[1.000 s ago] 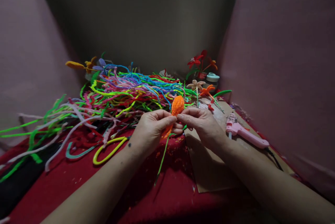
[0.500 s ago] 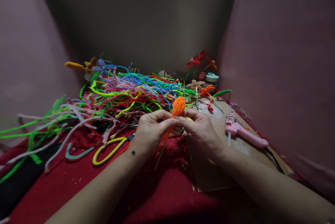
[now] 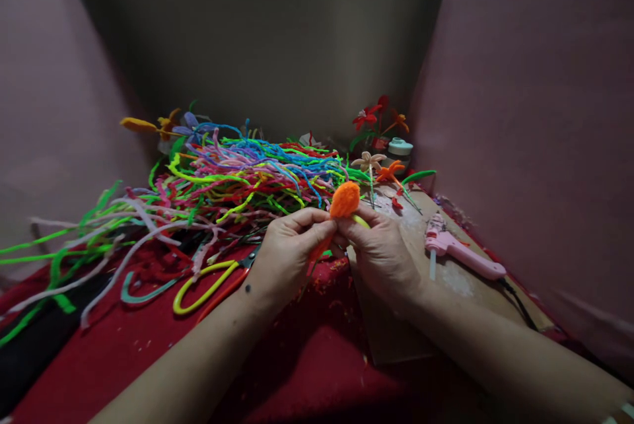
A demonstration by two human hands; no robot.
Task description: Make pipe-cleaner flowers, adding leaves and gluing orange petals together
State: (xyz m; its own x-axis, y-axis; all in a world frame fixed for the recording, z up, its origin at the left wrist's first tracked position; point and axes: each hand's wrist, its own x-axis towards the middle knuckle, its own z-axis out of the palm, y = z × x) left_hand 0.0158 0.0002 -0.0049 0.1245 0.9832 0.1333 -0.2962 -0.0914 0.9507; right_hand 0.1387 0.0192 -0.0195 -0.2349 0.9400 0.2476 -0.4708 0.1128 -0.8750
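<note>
A fuzzy orange pipe-cleaner petal (image 3: 345, 199), rounded and upright, rises above my pinched fingertips. My left hand (image 3: 296, 249) grips its base from the left, thumb and forefinger closed. Opposite it, my right hand (image 3: 384, 249) pinches the same base, its fingertips touching those of the left. A short yellow piece (image 3: 361, 220) shows beside the right forefinger; what it belongs to is hidden. Below the fingers a little more orange fuzz and a thin stem are partly visible. Just left of my left wrist lie scissors (image 3: 208, 286) with one yellow and one red handle loop.
A large heap of coloured pipe cleaners (image 3: 257, 176) spreads across the back and left. On the brown board (image 3: 396, 338) at right rest a pink glue gun (image 3: 463, 253) and an orange flower (image 3: 389, 172). A lidded jar (image 3: 400, 150) stands behind. Red cloth (image 3: 297, 371) covers the surface.
The orange petal has turned between my fingers and moved slightly right, showing a broader face. Less of the thin stem below shows. Both hands keep their pinch.
</note>
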